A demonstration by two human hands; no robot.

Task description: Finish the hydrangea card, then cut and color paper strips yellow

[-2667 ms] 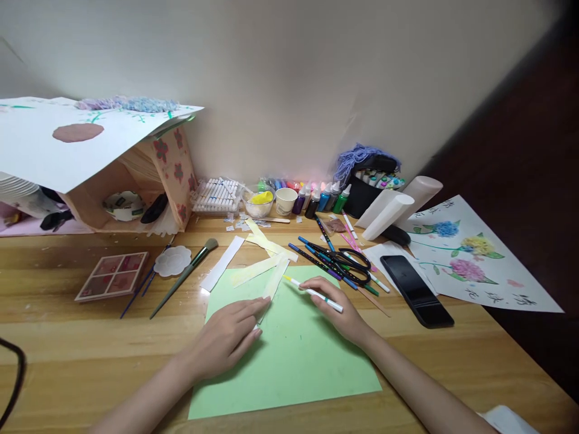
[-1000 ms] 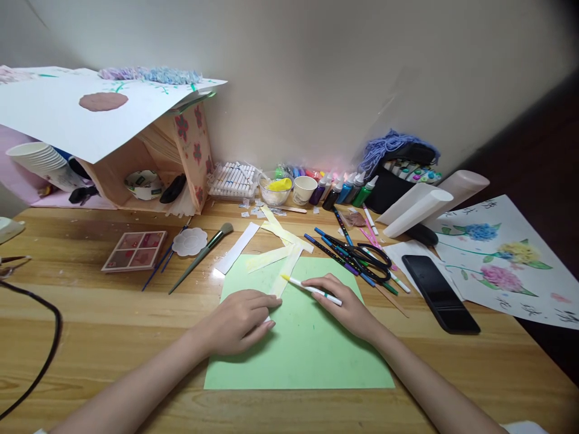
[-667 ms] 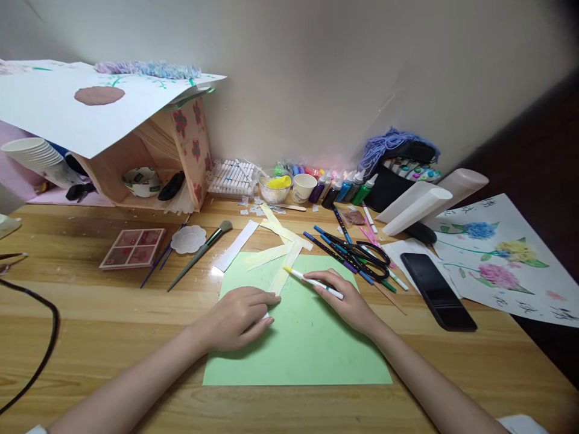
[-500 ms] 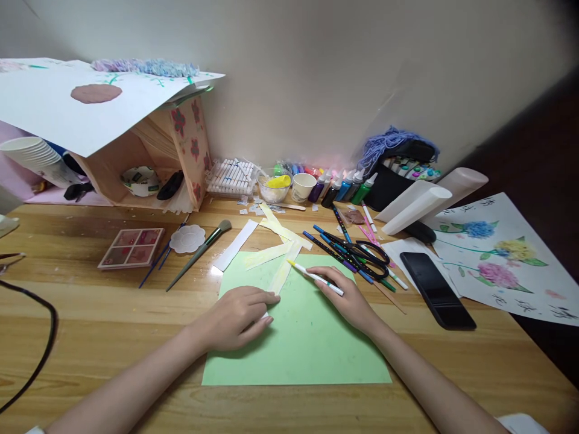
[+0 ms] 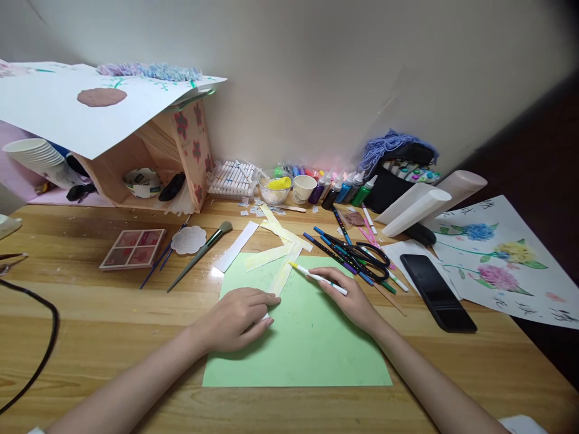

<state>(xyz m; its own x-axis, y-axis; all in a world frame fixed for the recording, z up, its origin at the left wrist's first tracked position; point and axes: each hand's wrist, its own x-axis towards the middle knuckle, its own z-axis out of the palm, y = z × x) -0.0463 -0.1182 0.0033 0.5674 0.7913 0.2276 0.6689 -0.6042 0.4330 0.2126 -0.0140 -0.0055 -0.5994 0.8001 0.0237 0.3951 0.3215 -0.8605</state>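
Observation:
My right hand (image 5: 347,295) is closed round a white felt-tip pen (image 5: 332,285) with a yellow tip. The tip is at the right edge of a paper strip (image 5: 286,271) streaked with pale yellow. My left hand (image 5: 242,319) presses on the strip's lower end, index finger stretched along it; a bit of white shows between thumb and fingers. Both hands rest over a sheet of green paper (image 5: 307,355). Other yellow-coloured paper strips (image 5: 270,257) lie just beyond, crossing one another. A plain white strip (image 5: 236,246) lies to their left.
Black scissors (image 5: 373,256) lie on several pens right of the green paper, with a phone (image 5: 436,292) farther right. A makeup brush (image 5: 199,257), flower-shaped palette (image 5: 189,239) and four-part case (image 5: 133,248) are at left. Paint bottles (image 5: 346,188) and a paper cup (image 5: 304,188) line the wall.
The pen in my right hand has shifted slightly right and down, its tip now by the strip's right edge. My left hand stays on the strip. The view has shifted slightly.

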